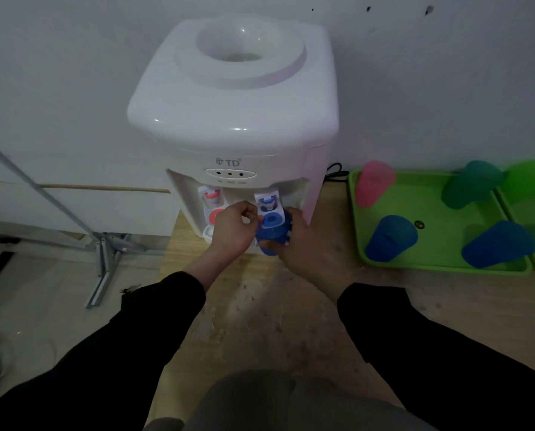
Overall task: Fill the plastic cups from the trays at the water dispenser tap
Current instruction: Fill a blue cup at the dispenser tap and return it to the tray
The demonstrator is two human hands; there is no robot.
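Right hand (303, 244) around blue cup (270, 234) under blue tap (268, 203)

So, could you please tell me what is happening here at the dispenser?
A person is filling a blue cup at the white water dispenser. The right hand holds the cup under the blue tap, while the left hand reaches to that tap. More cups lie tipped over on the green tray to the right.

Both hands (269, 234) crowd blue tap (267, 205); red tap (211, 199) side free.
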